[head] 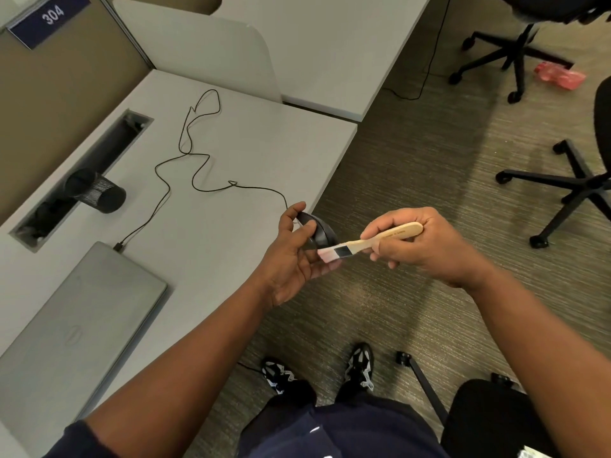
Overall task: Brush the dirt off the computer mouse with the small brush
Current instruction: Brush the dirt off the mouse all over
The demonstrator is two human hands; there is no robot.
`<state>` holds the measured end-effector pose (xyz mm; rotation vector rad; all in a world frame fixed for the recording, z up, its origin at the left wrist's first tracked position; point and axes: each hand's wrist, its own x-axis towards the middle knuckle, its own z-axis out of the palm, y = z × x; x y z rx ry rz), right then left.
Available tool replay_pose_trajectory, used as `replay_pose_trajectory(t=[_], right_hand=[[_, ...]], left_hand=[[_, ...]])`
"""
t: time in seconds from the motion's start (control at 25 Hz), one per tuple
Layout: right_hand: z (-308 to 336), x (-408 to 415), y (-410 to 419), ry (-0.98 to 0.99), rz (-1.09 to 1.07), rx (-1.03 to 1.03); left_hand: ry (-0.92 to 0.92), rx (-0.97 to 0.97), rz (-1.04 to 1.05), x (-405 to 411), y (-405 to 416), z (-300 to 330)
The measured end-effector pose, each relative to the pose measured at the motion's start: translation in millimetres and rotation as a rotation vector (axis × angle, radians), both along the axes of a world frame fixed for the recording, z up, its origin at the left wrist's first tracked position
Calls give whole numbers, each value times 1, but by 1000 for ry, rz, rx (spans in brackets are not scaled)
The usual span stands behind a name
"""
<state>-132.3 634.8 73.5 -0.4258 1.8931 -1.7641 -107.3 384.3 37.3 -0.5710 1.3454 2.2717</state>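
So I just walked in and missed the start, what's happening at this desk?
A person is cleaning a wired mouse. The left hand holds the mouse up off the desk, past its edge, with the cable trailing back across the desk to a closed laptop. The right hand has a grip on the wooden handle of a small brush, and the bristles are touching the mouse. A mesh pen cup lies on its side by the cable slot.
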Motion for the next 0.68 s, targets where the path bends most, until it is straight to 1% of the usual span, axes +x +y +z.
replay_pose_trajectory(t=[0.08, 0.16, 0.28, 0.4, 0.48, 0.6, 0.68], right_hand=[[1, 2, -1, 2, -50, -75], [2, 3, -3, 19, -85, -70], [-2, 3, -3, 75, -48, 37], [-8, 5, 0, 99, -68, 116], [-6, 5, 0, 126, -107, 67], [0, 4, -1, 74, -107, -107], [0, 4, -5, 91, -81, -111]], left_hand=[[-8, 35, 14, 1, 1, 1], [-12, 49, 25, 2, 3, 1], [-15, 58, 68, 2, 3, 2], [-18, 134, 71, -1, 2, 5], [-18, 105, 67, -3, 2, 6], [-31, 54, 72, -4, 4, 5], [-25, 65, 80, -3, 5, 5]])
